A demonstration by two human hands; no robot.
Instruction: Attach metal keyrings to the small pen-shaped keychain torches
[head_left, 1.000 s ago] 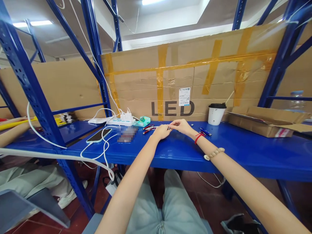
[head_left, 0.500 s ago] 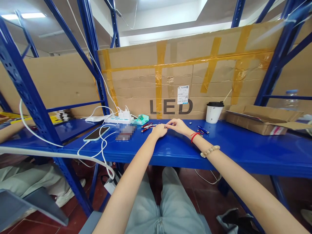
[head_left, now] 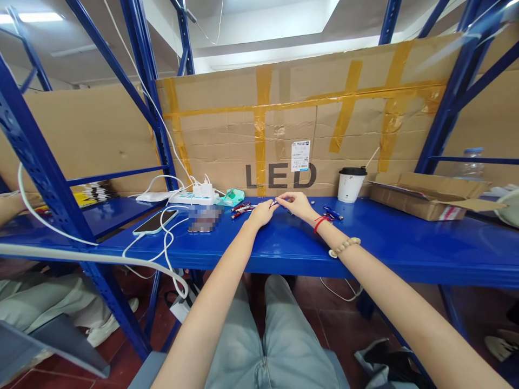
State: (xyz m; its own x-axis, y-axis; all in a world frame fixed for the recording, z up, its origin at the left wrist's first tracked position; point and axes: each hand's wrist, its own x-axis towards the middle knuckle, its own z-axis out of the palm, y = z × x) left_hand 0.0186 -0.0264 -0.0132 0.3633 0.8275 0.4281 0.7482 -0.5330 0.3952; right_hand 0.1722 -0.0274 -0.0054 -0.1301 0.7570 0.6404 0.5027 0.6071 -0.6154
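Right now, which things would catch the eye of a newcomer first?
Probably the wide brown cardboard panel, printed with a big black "LED", behind the glossy blue table. Next, perhaps, the bare left hand and bare right hand, meeting near the middle of the view, and the white cup with a black lid, standing to their right.

I had both arms reaching from near to far. The left arm [head_left: 213, 294] ran straight, its left hand [head_left: 261, 214] curled; the right arm [head_left: 399, 294] slanted leftward, its right hand [head_left: 299, 205] arched, fingertips [head_left: 279, 200] close to the left's.
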